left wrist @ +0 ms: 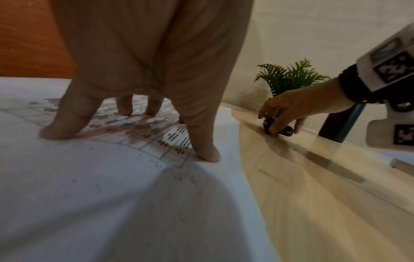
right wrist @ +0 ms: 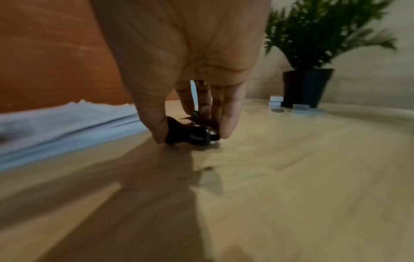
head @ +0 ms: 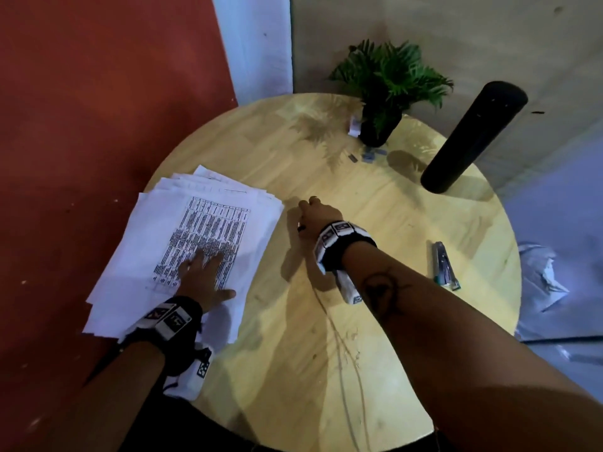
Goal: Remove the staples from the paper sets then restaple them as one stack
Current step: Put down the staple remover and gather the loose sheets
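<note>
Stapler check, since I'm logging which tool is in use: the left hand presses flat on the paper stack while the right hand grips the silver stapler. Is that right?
Not quite. The right hand grips a small black staple remover on the table, as the right wrist view shows. The silver stapler lies untouched beside that forearm. The left hand does press on the paper stack.

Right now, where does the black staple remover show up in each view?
Head: mostly hidden under the right hand, centre, right of the paper stack.
Left wrist: staple remover right of centre, pinched on the table.
Right wrist: centre, between thumb and fingers.
Shared landmark: potted plant.
</note>
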Demonstrator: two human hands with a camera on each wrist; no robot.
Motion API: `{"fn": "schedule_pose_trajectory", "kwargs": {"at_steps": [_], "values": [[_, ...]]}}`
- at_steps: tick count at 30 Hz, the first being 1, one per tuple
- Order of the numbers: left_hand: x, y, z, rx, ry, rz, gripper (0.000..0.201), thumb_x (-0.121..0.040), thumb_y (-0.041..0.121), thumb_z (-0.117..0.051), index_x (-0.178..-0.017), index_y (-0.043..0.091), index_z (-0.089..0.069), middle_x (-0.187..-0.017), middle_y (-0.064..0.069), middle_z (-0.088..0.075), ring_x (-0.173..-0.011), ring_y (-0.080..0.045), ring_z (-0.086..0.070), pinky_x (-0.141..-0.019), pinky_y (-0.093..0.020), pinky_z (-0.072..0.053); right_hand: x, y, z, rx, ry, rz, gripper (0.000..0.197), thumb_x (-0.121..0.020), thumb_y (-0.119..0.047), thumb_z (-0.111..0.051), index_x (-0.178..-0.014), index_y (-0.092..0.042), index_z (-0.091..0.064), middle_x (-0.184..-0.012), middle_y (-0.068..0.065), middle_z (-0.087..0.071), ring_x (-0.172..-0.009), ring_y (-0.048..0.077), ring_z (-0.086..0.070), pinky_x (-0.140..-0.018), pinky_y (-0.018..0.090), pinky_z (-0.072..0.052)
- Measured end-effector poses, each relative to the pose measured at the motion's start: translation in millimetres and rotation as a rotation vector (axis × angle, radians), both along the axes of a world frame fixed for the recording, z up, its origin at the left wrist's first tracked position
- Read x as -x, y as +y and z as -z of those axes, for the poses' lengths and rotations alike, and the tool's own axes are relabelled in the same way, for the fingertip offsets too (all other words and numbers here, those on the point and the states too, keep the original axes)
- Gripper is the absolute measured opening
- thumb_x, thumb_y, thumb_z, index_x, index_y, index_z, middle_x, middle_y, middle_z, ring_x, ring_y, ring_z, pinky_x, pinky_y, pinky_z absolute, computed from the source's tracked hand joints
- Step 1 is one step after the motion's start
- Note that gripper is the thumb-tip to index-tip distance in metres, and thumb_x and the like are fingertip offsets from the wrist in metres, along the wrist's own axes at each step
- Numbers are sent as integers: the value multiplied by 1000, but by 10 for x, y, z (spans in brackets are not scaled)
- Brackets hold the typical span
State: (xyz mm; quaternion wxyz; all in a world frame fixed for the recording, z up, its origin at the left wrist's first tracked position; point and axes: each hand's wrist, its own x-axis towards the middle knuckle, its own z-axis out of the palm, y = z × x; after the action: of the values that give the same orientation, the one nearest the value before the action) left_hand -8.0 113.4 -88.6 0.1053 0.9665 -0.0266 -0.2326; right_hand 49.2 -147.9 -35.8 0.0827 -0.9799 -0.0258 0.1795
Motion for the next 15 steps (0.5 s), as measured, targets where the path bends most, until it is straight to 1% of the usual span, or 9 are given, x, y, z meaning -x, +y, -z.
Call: {"fn": "schedule_pose_trajectory", "kwargs": {"at_steps": [2, 4, 6, 8, 9, 10, 12, 14, 15], "values": [[25, -20, -25, -24, -1, -10, 93, -78, 45, -72, -150, 23, -17, -157, -21, -4, -145, -35, -7, -113, -31, -5, -75, 26, 5, -33, -16, -6, 53, -91, -26, -54, -137, -12, -32, -130, 17, -41, -99, 36, -57, -71, 36, -40], [35, -51, -75, -56, 8, -8, 93, -76, 50, -69, -150, 22, -20, -157, -22, -4, -145, -33, -9, -110, -27, -5, -116, -46, -51, -107, -6, 42, 65, -88, -28, -58, -142, -14, -25, -130, 18, -41, -100, 38, -57, -71, 37, -40], [38, -105, -172, -77, 28, 19, 92, -76, 49, -70, -149, 21, -21, -156, -23, -6, -146, -31, -9, -107, -25, -6, -100, -250, -122, -227, -61, 184, 69, -86, -34, -60, -142, -13, -26, -132, 19, -42, -105, 38, -55, -78, 40, -44], [22, -94, -191, -88, 15, 30, 93, -74, 42, -75, -149, 22, -24, -157, -20, -9, -146, -31, -10, -110, -29, -8, -2, -537, -187, -343, -114, 337, 66, -87, -36, -61, -140, -10, -32, -129, 18, -49, -112, 35, -53, -87, 40, -43], [15, -90, -201, -91, 17, 38, 93, -73, 42, -77, -149, 23, -26, -157, -18, -11, -145, -32, -11, -111, -32, -9, 86, -713, -197, -395, -140, 413, 62, -88, -36, -61, -138, -9, -36, -125, 17, -55, -111, 32, -53, -87, 38, -42], [9, -84, -202, -89, 23, 42, 93, -73, 41, -77, -148, 22, -26, -157, -17, -11, -145, -32, -11, -112, -35, -10, 182, -889, -189, -455, -181, 485, 58, -88, -34, -62, -135, -7, -40, -118, 16, -60, -106, 30, -56, -84, 36, -41], [6, -100, -225, -112, 56, 48, 91, -78, 44, -72, -149, 20, -21, -157, -20, -6, -146, -34, -7, -114, -35, -9, 435, -1202, -201, -616, -282, 636, 52, -87, -29, -64, -129, -4, -47, -100, 13, -66, -78, 20, -62, -70, 35, -46], [55, -180, -307, -119, 65, 21, 90, -81, 49, -65, -151, 20, -16, -157, -22, -1, -145, -38, -3, -116, -42, -10, 745, -1441, -242, -740, -363, 737, 41, -88, -22, -62, -122, -3, -51, -87, 9, -63, -53, 0, -59, -51, 23, -45], [86, -256, -369, -126, 35, 9, 89, -83, 46, -65, -151, 21, -14, -157, -21, 1, -144, -40, -2, -115, -50, -12, 918, -1556, -288, -764, -402, 767, 34, -89, -18, -60, -119, -4, -54, -82, 8, -61, -47, -3, -56, -44, 18, -42]]}}
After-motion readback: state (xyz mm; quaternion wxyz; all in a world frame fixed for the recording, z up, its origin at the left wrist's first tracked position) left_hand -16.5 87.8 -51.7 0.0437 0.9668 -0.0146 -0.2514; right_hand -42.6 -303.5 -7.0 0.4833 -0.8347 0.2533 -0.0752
